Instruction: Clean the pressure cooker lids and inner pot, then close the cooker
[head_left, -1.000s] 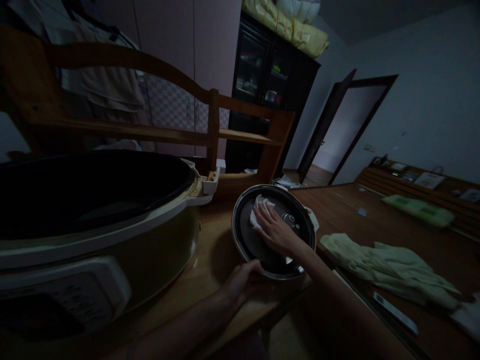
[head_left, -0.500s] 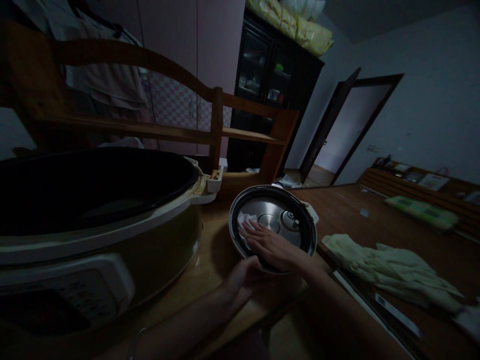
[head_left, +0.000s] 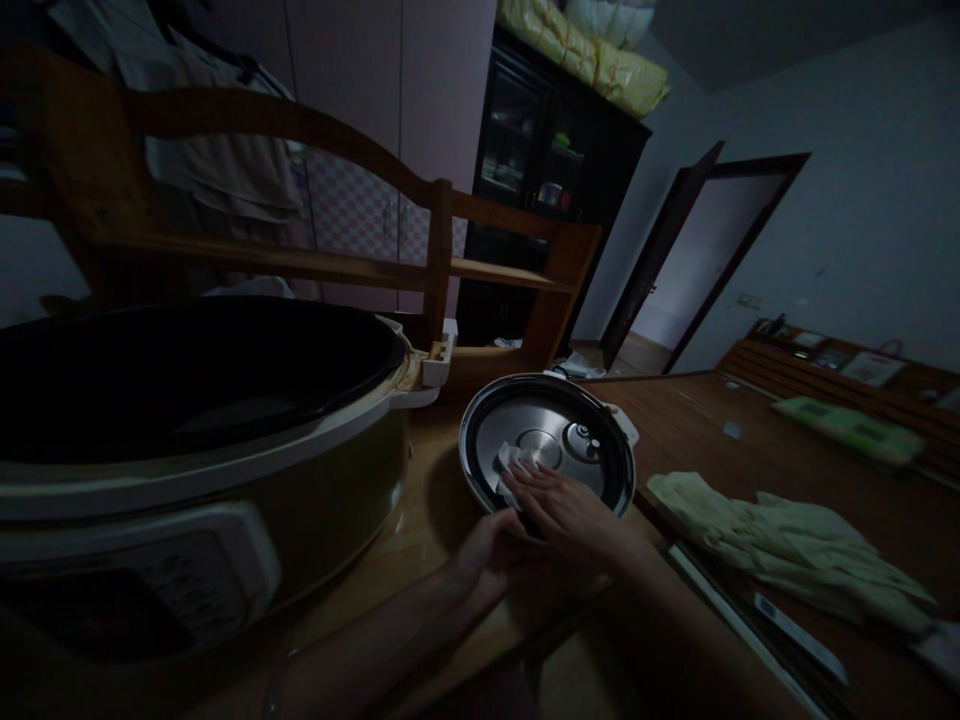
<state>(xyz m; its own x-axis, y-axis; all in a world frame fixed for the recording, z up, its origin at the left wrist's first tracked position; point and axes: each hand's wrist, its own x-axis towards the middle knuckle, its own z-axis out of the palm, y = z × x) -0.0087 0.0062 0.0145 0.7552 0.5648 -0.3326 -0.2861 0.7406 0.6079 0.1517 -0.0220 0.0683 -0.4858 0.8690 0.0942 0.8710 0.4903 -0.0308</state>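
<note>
A round cooker lid (head_left: 544, 408), with a shiny metal inside and a black seal ring, lies inner side up on the wooden table. My left hand (head_left: 491, 562) grips its near rim, thumb at the edge and the other fingers mostly hidden. Over the metal, my right hand (head_left: 562, 508) presses a crumpled white tissue (head_left: 508, 465) against the lid with its fingers fairly flat. To the left stands a large electric cooker (head_left: 345, 500), uncovered, its dark inner pot (head_left: 315, 330) showing and a control panel (head_left: 157, 590) facing me.
A wooden rail (head_left: 315, 262) runs behind the cooker. On the brown surface at right are a light green cloth (head_left: 787, 540), a white remote-like strip (head_left: 799, 635) and a green packet (head_left: 847, 425). A dark cabinet (head_left: 555, 150) and an open door (head_left: 667, 240) stand farther back.
My right hand has slid the tissue a little to the right and nearer to me across the lid. My left hand stays at the near rim.
</note>
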